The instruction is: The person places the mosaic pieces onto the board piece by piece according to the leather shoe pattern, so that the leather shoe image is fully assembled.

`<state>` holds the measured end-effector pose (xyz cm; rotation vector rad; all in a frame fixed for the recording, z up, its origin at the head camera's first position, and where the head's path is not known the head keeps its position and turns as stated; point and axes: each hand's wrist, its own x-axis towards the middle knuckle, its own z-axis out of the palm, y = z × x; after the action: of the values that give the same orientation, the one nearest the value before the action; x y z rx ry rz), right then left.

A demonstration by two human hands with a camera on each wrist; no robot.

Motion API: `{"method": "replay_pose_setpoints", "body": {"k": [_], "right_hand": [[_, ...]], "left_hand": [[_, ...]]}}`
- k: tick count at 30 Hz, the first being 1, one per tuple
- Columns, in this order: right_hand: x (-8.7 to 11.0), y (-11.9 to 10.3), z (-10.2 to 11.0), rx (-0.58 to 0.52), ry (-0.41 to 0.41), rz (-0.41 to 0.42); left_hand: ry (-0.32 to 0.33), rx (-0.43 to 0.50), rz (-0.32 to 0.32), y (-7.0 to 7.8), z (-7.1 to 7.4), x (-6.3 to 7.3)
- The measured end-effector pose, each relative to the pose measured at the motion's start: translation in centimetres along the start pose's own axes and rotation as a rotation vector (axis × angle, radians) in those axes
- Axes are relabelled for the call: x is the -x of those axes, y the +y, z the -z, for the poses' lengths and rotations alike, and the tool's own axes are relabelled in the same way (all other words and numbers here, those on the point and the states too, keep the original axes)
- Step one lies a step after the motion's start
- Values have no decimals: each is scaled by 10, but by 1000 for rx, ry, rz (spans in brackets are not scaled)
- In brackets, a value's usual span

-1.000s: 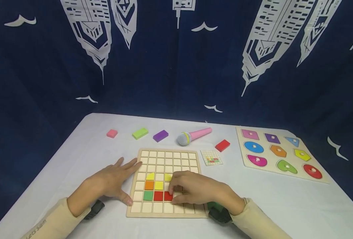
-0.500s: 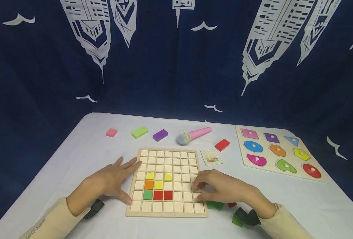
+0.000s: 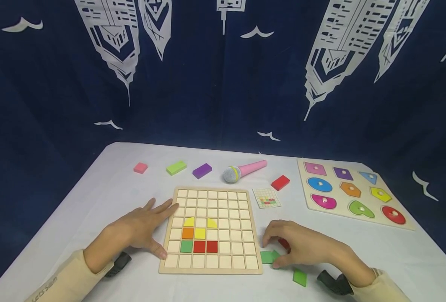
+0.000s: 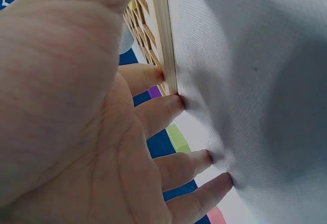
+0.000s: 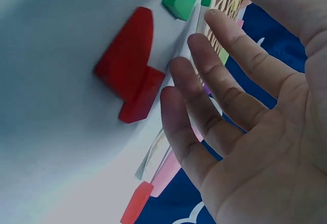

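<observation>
Board (image 3: 224,235) lies flat at the lower centre of the head view, some of its cells filled. Two yellow tiles (image 3: 189,222) top the coloured group; beneath come an orange tile (image 3: 187,233) and a yellow square (image 3: 200,233), then a row with a green tile (image 3: 186,246) and two red tiles (image 3: 199,246).

Left hand (image 3: 141,228) is spread at the board's left edge, thumb and index finger touching the frame, apparently to steady it. Right hand (image 3: 306,245), lower right of the frame, is loosely curved, thumb apart from the fingers, pinching nothing that shows. In the right wrist view two loose reds (image 5: 125,55) lie touching at centre left, apart from the fingertips. Loose greens (image 3: 266,256) lie just beside the board's right edge; whether the thumb touches them I cannot tell.

I judge the step in hand to be picking another tile. That calls for thumb and finger to close on one piece alone, since the loose reds could come up together. The card (image 3: 267,198), beside the board's upper right, seems to be the guide, so a piece should be checked against it.
</observation>
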<state>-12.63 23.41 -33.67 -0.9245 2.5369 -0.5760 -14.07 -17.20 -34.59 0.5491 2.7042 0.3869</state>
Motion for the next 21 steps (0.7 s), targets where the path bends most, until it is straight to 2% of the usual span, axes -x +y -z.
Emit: {"method": "replay_pose_setpoints", "body": {"k": [7,17,21], "right_hand": [[6,1,-4,21,5,-65],[7,2,-8,59,40,-15],[5,4,-5,57,42,-38]], "left_hand": [[-5,2,9,0,0,0],[-1,5,-1,0,1,1],[1,-1,-8,0,1,0]]}}
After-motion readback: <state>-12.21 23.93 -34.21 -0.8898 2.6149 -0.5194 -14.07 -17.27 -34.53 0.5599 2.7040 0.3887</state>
